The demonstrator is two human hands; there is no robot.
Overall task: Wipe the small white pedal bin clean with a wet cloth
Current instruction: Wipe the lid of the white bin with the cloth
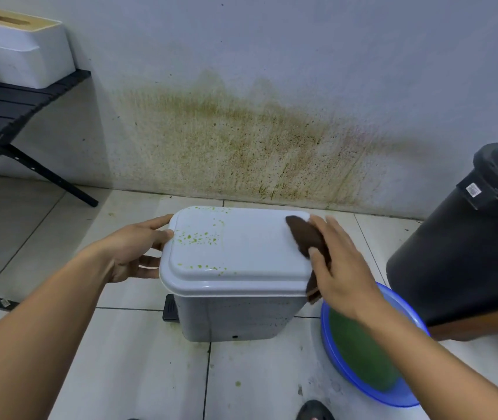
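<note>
Floor tiles (138,359); L hand (132,250) curled round bin lid (241,250) edge, R hand (341,268) fingers (329,228) flat on cloth (305,234).

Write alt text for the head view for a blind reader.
A right hand presses a brown cloth onto the lid of a small white plastic pedal bin speckled with green spots, while the left hand holds the lid's left edge. A round blue basin stands beside it.

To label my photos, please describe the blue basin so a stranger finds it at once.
Below the stained wall the white pedal bin stands on the tiled floor. At its right, before the tall black bin, lies the blue basin. It alone is round and blue, green inside.
</note>
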